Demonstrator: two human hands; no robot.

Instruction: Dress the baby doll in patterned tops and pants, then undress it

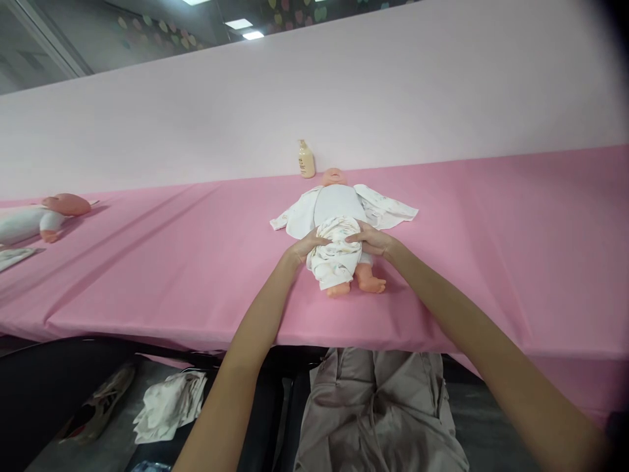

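A baby doll (339,202) lies on its back on the pink-covered table, its head toward the wall and its feet toward me. White printed baby trousers (335,262) are bunched over its lower body, with both bare feet showing below. My left hand (308,245) grips the bunched cloth on the left, thumb on top. On the other side my right hand (373,240) holds the same cloth, thumb pressed onto it. A white printed baby shirt (388,208) is spread beneath the doll, its sleeves out to both sides.
Behind the doll's head a pump bottle (306,160) stands against the white wall. Another doll (44,216) lies at the far left of the pink tabletop (196,275), near a folded cloth (17,258). Below the table edge, white cloths (170,403) rest on a dark seat.
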